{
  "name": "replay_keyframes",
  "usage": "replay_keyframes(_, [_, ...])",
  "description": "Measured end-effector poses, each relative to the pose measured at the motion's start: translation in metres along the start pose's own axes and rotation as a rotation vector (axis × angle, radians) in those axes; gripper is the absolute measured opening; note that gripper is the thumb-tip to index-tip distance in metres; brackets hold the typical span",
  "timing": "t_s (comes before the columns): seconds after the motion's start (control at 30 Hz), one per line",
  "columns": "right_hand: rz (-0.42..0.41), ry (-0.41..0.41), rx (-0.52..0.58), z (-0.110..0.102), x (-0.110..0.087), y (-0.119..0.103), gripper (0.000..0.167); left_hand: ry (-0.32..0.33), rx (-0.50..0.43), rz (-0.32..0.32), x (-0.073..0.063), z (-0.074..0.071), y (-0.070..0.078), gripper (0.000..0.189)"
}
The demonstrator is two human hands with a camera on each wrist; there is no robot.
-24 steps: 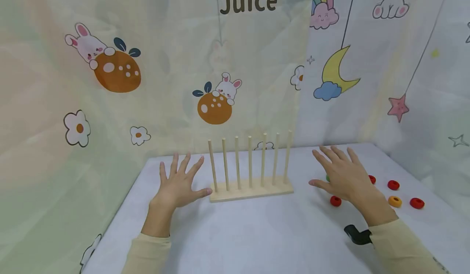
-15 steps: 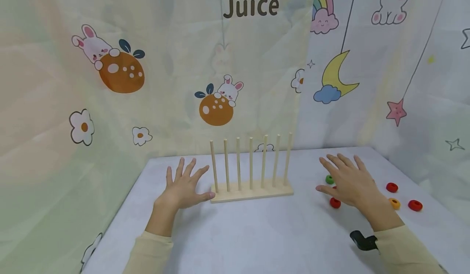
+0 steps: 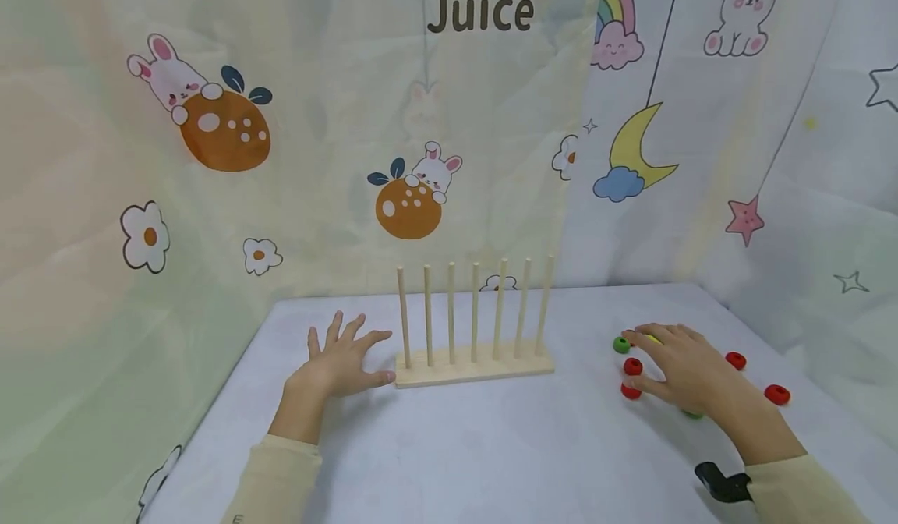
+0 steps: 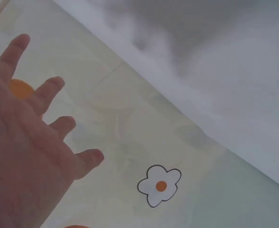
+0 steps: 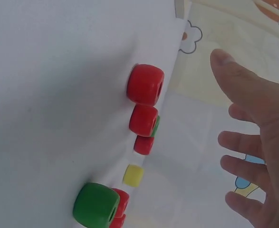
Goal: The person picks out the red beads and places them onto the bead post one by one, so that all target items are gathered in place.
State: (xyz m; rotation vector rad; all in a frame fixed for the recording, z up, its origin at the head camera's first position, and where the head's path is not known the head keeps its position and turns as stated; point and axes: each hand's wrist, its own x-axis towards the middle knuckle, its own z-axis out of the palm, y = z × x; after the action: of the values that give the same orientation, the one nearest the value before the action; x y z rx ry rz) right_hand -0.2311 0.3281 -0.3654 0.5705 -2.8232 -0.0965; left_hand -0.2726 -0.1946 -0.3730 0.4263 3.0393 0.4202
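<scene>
A pale wooden rack [image 3: 474, 369] with several upright pegs stands at the middle back of the white table. Just left of its base my left hand [image 3: 335, 368] is spread, thumb tip right at the base's end; it holds nothing. My right hand [image 3: 691, 368] hovers over a group of beads at the right, fingers spread and slightly bent, nothing held. Near its fingertips are a green bead [image 3: 621, 345] and a red bead [image 3: 633, 366]. In the right wrist view a larger green bead [image 5: 96, 205] and a yellow bead [image 5: 133, 175] show. The hand hides part of the group.
Two more red beads, one of them the outer bead [image 3: 777, 394], lie right of the right hand. A black curved piece [image 3: 722, 483] sticks out beside the right sleeve. Printed cloth [image 3: 316, 157] hangs behind the table.
My right hand has come lower over the beads, its fingers bending a little. My left hand stays beside the rack, slightly lower. The head view has shifted slightly.
</scene>
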Motion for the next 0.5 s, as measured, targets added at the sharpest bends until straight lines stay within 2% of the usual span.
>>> replay_keyframes(0.1, [0.013, -0.027, 0.031, 0.003, -0.001, -0.001, 0.070, -0.019, -0.005, 0.018, 0.002, 0.000, 0.000, 0.073])
replay_keyframes(0.3, [0.061, -0.149, 0.088, 0.005, -0.002, -0.003, 0.068, -0.052, -0.014, 0.044, 0.008, 0.004, 0.007, 0.066])
replay_keyframes(0.5, [0.088, -0.202, 0.147, 0.009, -0.002, -0.005, 0.063, -0.071, -0.005, 0.054, 0.011, 0.009, 0.011, 0.059])
